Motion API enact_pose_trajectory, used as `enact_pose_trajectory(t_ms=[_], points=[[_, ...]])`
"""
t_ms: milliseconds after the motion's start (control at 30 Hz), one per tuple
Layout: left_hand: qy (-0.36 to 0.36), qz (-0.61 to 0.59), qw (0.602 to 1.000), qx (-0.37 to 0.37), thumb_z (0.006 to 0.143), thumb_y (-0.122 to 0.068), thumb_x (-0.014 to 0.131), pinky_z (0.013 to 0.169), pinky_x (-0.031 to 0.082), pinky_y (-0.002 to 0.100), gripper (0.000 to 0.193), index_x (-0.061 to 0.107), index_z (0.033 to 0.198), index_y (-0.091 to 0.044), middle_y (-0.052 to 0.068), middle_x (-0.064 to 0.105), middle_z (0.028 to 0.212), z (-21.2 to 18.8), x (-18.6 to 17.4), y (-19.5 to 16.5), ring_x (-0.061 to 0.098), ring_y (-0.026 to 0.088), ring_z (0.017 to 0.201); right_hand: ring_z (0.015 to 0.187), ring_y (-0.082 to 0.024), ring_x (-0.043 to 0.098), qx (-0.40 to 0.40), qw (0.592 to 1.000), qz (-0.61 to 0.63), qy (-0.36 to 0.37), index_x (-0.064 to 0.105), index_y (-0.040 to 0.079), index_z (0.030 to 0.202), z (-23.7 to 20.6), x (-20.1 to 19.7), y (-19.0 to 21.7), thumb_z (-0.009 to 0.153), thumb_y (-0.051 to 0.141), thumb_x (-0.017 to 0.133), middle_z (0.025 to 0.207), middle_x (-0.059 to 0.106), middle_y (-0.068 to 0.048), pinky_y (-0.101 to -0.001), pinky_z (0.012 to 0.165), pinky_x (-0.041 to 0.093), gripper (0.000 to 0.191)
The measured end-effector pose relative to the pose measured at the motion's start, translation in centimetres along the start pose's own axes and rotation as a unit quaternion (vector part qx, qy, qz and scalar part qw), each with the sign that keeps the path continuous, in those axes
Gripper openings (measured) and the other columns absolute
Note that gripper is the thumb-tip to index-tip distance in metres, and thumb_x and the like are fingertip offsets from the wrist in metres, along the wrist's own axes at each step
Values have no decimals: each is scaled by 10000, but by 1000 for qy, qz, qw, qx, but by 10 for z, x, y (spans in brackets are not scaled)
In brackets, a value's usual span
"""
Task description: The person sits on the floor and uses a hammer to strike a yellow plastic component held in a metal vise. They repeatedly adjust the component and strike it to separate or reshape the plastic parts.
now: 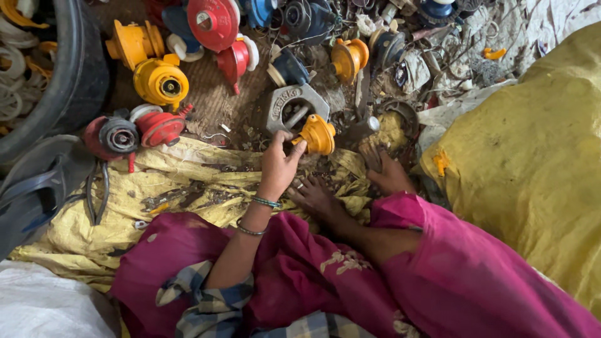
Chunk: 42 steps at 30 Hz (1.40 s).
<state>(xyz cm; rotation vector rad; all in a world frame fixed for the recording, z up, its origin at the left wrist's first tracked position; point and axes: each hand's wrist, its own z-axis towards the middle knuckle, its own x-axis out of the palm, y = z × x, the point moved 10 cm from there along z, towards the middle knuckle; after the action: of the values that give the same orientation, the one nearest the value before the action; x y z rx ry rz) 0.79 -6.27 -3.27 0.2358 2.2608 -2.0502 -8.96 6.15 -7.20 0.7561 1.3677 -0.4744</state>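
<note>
My left hand (280, 161), with bangles on the wrist, reaches forward from a checked sleeve and pinches the left side of a small orange regulator part (318, 134) between thumb and fingers. That part lies on the ground against a grey metal bracket (294, 107). My right hand is out of sight. My two bare feet (314, 195) rest on a dirty yellow sack (188, 181) just behind the hand, below my magenta garment (451, 275).
Several yellow (160, 81), red (161, 128) and blue (289, 67) regulator bodies lie heaped ahead among wires and scrap. A black tub (75, 75) stands at the left, pliers (99, 191) on the sack, a large yellow bag (532, 156) at the right.
</note>
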Motion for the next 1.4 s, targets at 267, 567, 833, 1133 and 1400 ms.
enact_pose_trajectory(t_ms=[267,567,833,1133,1400], points=[[22,-152,987,-50,939,-269,754,599,605,278,383,565,1070,38,125,696,1013,-2,6,5,763,164,765,1066,-318,579,14,1000,9,-4,646,179,1244,0,9,-1,925,215,573,1168,649,-103,-480,919,445,329],[7,-218,974,-67,949,-193,768,607,641,271,356,563,1085,64,132,693,1013,1,17,15,751,143,770,1172,-367,561,32,998,36,45,624,114,1247,-1,-1,0,763,289,604,1249,608,-138,-503,970,441,514],[-15,-152,986,-71,942,-202,762,589,599,282,343,589,1090,54,141,725,943,1,15,12,756,165,733,1175,-332,541,7,1000,7,10,630,161,1325,-4,7,-15,866,253,595,1282,613,-119,-498,969,427,469],[-5,-168,983,-75,952,-220,748,589,598,285,382,551,1118,61,151,710,1021,-1,21,29,783,189,728,1106,-388,558,33,997,55,29,589,88,1325,10,-46,-7,744,317,631,1200,617,-181,-486,902,452,626],[-77,2,997,33,930,-253,796,637,584,328,324,650,1094,-15,164,774,844,-2,10,-9,756,184,725,875,-368,715,351,928,115,-54,533,66,1360,-41,-197,-124,789,295,794,955,717,-205,-459,766,576,668]])
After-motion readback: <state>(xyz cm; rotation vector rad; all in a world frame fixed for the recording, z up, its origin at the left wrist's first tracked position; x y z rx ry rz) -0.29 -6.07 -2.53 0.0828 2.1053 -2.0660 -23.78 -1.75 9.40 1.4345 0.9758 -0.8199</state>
